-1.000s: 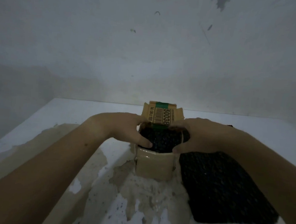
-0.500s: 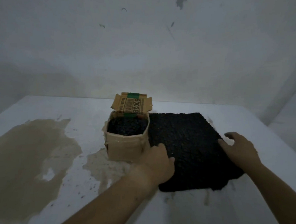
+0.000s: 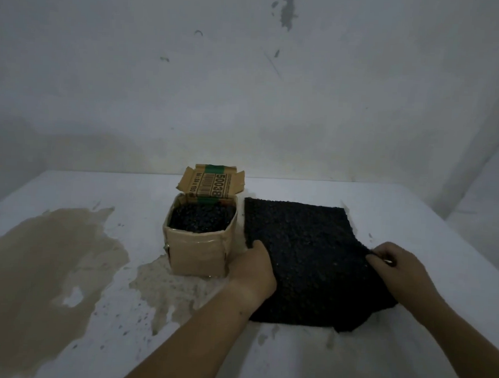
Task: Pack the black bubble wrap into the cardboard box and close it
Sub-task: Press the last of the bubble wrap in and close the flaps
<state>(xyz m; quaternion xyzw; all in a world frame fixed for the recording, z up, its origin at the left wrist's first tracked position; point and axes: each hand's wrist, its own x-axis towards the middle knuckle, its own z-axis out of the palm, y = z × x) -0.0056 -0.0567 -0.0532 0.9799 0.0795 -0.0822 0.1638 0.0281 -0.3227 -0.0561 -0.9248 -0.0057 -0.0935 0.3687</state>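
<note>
A small cardboard box (image 3: 196, 255) stands on the white table, its printed lid flap (image 3: 212, 184) tilted up at the back. Black bubble wrap (image 3: 200, 218) fills the box up to the rim. To its right a flat square sheet of black bubble wrap (image 3: 311, 255) lies on the table. My left hand (image 3: 254, 265) grips the sheet's left edge, close to the box's right side. My right hand (image 3: 394, 267) pinches the sheet's right edge with curled fingers.
The white table (image 3: 291, 361) has large brown worn patches (image 3: 45, 259) on its left half and in front of the box. A pale wall rises behind the table's far edge. The table's right edge runs diagonally at the far right.
Both hands left the box, where they pressed on the wrap inside, and moved right to the flat sheet. They now hold its left and right edges.
</note>
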